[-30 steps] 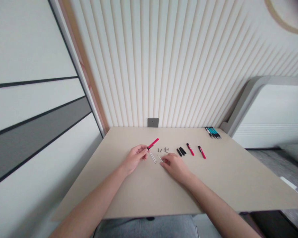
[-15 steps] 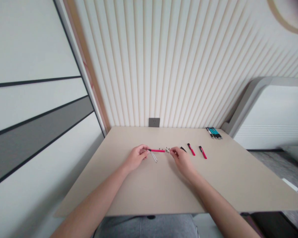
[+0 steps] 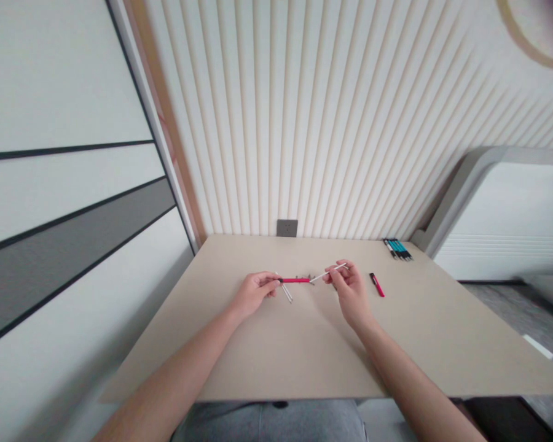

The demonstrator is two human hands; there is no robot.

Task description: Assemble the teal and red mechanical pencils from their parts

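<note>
My left hand (image 3: 254, 291) is closed on the black end of a red pen barrel (image 3: 297, 280), which points to the right just above the table. Between the fingers of my right hand (image 3: 350, 288) is a thin white refill (image 3: 322, 275). It slants down to the left, and its lower tip is at the barrel's right end; whether it is inside cannot be made out. More white refills (image 3: 287, 293) lie on the table beside my left hand. A few tiny parts (image 3: 310, 276) lie behind the barrel.
A red pen with a black end (image 3: 376, 285) lies right of my right hand on the beige table (image 3: 276, 350). Several teal, black and white pens (image 3: 397, 249) lie in a row at the back right. A dark socket (image 3: 287, 228) is on the ribbed wall.
My right hand has moved right and up, and now shows a long white refill slanting to the barrel's end. It now hides one red pen. The barrel has shifted slightly right.
</note>
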